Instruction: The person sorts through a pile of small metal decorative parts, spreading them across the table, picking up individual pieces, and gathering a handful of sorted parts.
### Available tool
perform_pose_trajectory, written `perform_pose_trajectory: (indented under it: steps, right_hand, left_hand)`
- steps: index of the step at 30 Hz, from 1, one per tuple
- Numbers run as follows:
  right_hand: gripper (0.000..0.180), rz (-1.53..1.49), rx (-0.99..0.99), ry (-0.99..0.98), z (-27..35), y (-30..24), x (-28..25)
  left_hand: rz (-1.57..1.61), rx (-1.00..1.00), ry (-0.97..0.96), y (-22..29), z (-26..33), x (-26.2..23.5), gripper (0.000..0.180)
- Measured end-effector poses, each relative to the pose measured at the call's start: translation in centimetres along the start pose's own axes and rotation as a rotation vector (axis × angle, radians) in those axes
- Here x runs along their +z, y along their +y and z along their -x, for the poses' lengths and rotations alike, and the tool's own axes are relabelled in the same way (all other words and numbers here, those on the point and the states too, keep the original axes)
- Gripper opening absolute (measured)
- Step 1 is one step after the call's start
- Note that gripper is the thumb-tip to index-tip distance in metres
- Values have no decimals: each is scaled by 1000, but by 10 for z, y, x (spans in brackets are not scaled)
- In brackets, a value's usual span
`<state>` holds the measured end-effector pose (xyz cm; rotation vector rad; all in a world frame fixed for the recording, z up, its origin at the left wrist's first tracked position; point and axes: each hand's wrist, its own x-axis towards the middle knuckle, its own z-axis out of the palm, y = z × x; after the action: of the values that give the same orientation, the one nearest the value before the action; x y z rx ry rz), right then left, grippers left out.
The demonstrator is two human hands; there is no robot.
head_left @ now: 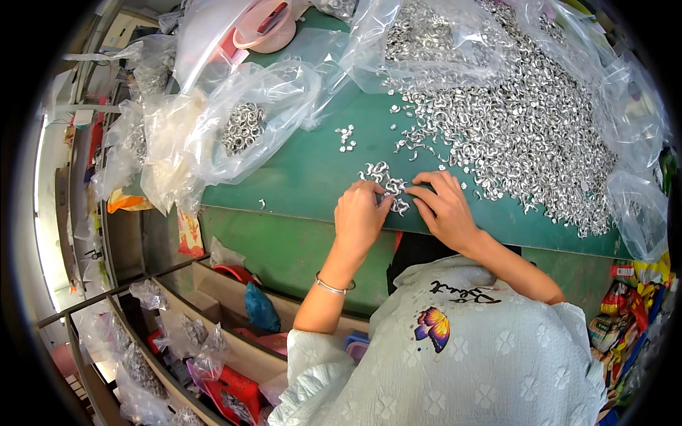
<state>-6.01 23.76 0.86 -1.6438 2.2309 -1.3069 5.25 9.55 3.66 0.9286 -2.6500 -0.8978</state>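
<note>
Left hand [361,213] and right hand [444,207] pinch small metal clips [389,186] between fingertips. Table edge [426,231] lies just under both palms; a nudged clip could likely slide off.

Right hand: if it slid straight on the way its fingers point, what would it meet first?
The right hand points left, so it would likely meet the small cluster of silver metal pieces first, then the left hand just beyond.

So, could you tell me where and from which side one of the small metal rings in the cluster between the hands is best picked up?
Probably from above, pinching one ring at the cluster's loose outer edge. The rings lie flat on the green table, with the left hand and right hand closing both sides.
</note>
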Motion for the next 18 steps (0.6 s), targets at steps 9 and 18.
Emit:
perform_pose_trajectory:
  steps: [9, 18]
  right_hand:
    - [19, -75, 3, 38, 2, 5, -1]
    - [19, -174, 39, 22, 4, 7, -1]
  left_hand:
    - [-5, -91, -41, 7, -4, 1, 16]
    - [58, -85, 32, 3, -3, 3, 12]
